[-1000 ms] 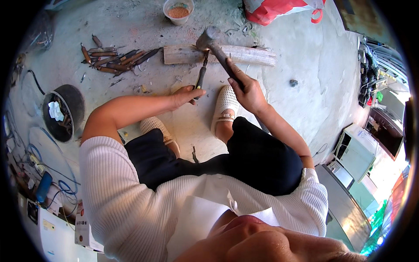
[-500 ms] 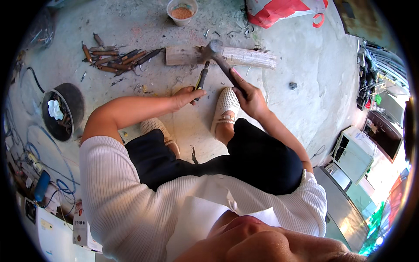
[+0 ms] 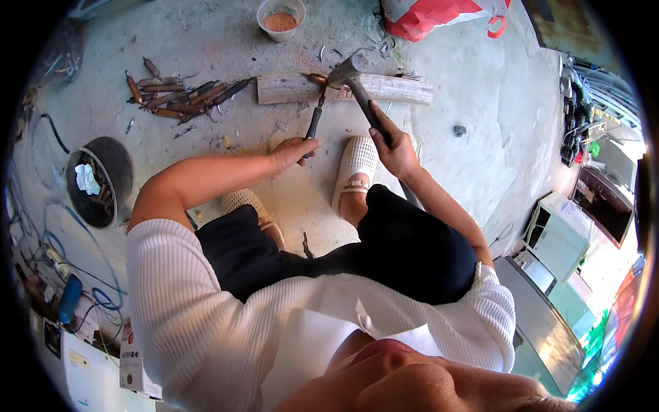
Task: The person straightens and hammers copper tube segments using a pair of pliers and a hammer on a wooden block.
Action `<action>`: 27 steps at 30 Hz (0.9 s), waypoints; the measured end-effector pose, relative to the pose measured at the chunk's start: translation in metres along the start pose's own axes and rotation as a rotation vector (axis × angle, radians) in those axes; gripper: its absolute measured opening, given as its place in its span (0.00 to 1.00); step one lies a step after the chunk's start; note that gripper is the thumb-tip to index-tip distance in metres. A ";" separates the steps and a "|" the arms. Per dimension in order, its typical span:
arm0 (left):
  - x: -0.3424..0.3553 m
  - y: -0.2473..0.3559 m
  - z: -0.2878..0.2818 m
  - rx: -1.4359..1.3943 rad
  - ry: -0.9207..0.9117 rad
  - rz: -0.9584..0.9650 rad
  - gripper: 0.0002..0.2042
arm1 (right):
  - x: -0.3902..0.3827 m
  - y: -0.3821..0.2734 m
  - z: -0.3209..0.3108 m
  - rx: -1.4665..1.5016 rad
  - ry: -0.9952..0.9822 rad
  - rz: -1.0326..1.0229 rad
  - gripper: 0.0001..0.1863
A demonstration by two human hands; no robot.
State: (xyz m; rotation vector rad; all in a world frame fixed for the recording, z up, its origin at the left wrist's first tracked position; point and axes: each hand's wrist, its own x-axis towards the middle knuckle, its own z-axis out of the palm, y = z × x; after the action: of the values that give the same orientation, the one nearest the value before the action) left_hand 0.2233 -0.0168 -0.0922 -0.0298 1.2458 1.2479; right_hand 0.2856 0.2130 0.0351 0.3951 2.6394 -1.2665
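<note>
My right hand [image 3: 397, 152] is wrapped round the dark handle of a hammer [image 3: 362, 99]. The hammer's head is over a weathered wooden block [image 3: 278, 90] on the floor. Closed in my left hand [image 3: 295, 151] is a slim hand tool with a black grip [image 3: 314, 123]; its kind is unclear. The tool's brownish metal end reaches the block, left of the hammer head. A brown, copper-looking piece [image 3: 316, 78] lies across the block there, partly hidden by the hammer. To the left, several brown and black cylinders with pointed ends [image 3: 180, 96] lie in a loose pile.
Beyond the block stand a clear tub of orange-brown granules [image 3: 280, 22] and a red and white bag [image 3: 432, 15]. A black bucket [image 3: 123, 172] with scraps is at my left, near blue cables [image 3: 103, 295]. Metal shavings are scattered around the block. My shoes [image 3: 357, 165] are close by.
The hammer head has shifted slightly right and up, uncovering more of the brown piece. The black-gripped tool has turned a little in my left hand.
</note>
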 end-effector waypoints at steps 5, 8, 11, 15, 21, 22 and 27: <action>0.002 0.001 0.001 0.036 0.038 0.034 0.29 | 0.007 -0.018 -0.028 0.097 -0.013 0.289 0.27; 0.004 -0.003 -0.001 0.053 0.058 -0.001 0.29 | 0.010 -0.035 -0.037 0.152 0.130 0.094 0.27; 0.007 -0.006 -0.004 0.060 0.069 0.015 0.29 | 0.010 -0.043 -0.038 0.125 0.213 -0.054 0.26; 0.004 -0.002 -0.003 0.062 0.065 0.024 0.28 | 0.003 -0.017 -0.017 0.006 0.038 -0.080 0.27; 0.012 -0.010 -0.005 0.073 0.057 0.007 0.23 | 0.005 -0.019 -0.033 0.099 -0.042 0.241 0.28; 0.012 -0.008 -0.004 0.066 0.064 0.009 0.23 | 0.006 -0.025 -0.038 0.121 -0.018 0.277 0.27; 0.011 -0.008 -0.005 0.051 0.070 0.014 0.23 | 0.015 -0.046 -0.049 0.113 0.220 -0.087 0.27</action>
State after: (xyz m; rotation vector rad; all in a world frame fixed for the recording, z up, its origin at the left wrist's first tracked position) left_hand 0.2237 -0.0156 -0.1061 -0.0281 1.3393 1.2355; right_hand 0.2539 0.2262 0.0952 0.4657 2.8008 -1.4824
